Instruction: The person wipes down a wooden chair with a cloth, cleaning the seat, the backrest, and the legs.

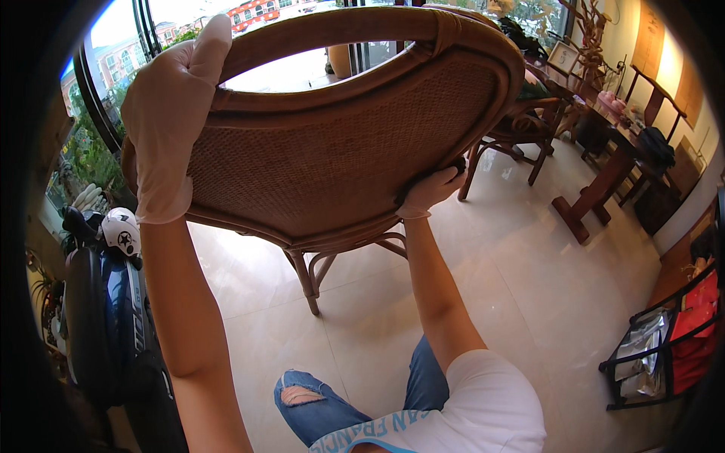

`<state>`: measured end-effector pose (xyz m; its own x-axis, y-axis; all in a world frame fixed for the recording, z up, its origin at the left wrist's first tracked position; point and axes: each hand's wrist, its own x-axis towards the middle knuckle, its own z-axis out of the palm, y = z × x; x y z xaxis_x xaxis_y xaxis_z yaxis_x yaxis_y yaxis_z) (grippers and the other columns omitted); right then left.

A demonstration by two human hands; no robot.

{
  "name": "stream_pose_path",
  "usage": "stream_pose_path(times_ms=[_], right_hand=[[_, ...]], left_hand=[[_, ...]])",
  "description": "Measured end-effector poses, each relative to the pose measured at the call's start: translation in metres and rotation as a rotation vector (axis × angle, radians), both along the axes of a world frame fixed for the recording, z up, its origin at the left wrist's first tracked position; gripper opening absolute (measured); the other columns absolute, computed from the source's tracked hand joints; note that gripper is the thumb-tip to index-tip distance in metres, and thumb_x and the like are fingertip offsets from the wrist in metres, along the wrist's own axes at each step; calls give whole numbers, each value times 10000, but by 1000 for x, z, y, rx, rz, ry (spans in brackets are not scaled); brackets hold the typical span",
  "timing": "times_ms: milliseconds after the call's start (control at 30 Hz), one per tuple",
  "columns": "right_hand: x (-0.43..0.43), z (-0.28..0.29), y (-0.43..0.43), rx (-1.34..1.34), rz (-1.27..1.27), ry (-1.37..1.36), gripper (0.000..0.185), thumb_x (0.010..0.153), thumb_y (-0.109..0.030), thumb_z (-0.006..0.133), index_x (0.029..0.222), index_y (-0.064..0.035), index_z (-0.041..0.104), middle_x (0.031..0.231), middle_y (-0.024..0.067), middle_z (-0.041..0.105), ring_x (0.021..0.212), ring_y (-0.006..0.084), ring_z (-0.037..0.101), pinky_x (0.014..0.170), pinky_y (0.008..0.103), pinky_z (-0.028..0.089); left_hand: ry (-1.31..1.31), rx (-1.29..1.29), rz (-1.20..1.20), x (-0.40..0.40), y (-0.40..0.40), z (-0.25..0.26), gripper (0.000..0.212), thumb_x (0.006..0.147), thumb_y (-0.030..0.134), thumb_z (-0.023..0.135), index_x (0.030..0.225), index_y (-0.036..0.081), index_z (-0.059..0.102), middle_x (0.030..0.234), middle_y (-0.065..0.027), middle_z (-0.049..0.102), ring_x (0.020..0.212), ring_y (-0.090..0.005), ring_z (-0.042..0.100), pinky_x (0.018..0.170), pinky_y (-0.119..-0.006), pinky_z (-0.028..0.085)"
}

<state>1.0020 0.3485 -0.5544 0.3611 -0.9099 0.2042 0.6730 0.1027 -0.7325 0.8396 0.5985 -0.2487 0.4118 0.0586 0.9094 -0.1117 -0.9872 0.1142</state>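
A brown rattan chair stands before me, the woven panel of its back facing me. My left hand, in a thin white glove, grips the curved frame at the upper left of the backrest, beside the oval opening. Lower down on the right, my right hand, gloved the same way, presses a dark cloth or pad against the panel near the frame. Most of that dark piece is hidden under the hand. One chair leg rests on the tiled floor; the seat is largely hidden behind the backrest.
At left stands a dark motor scooter with a white helmet on it. Another wooden chair and a long dark table are at the right. A black rack with bags sits at lower right. Tall windows lie beyond.
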Motion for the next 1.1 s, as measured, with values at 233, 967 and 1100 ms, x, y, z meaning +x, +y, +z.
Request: stream_pose_path(times_ms=[233,967,1100], right_hand=[[-16,-47,48,-65,27,131,597,1065,-265,350,1559,41,216,1571,281,307,1427,391,370,1175,440,344],[-76,149,-23,-134,49,-60,395,939,-51,505,1298,86,596,1222,166,637,1090,292,608,991,360,459],[-75,180,-37,-204,116,-162,391,922,-21,549,1296,61,622,1181,172,640,1086,301,619,973,369,469]], left_hand=[[55,-48,47,5,10,6,769,920,782,386,926,130,795,685,-55,688,756,-212,688,826,-366,496],[-60,80,-38,2,-4,-1,827,963,780,298,718,124,737,659,-107,678,656,-305,685,629,-410,523],[-81,86,-66,2,-5,-2,807,971,765,315,720,124,737,655,-95,680,648,-291,685,615,-403,521]])
